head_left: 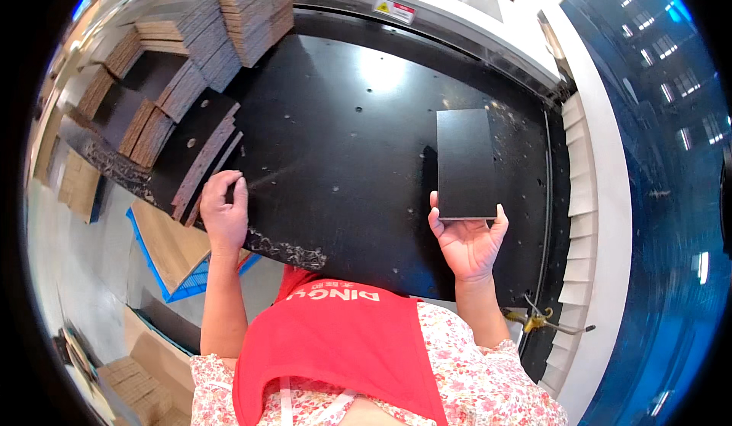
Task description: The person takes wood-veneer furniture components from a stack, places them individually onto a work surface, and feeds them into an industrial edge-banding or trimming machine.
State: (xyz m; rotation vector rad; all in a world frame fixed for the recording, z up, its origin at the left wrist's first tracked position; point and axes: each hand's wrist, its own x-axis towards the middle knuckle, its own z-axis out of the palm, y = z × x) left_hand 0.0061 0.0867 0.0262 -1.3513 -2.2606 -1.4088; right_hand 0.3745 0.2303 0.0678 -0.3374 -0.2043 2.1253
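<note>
The black rectangular panel lies flat on the black tabletop, its near edge gripped by the right hand. The left hand rests with curled fingers on the fanned black panels; stacks of them wait behind.

r hand palm up, fingers curled; l hand palm down, knuckles bent.
</note>
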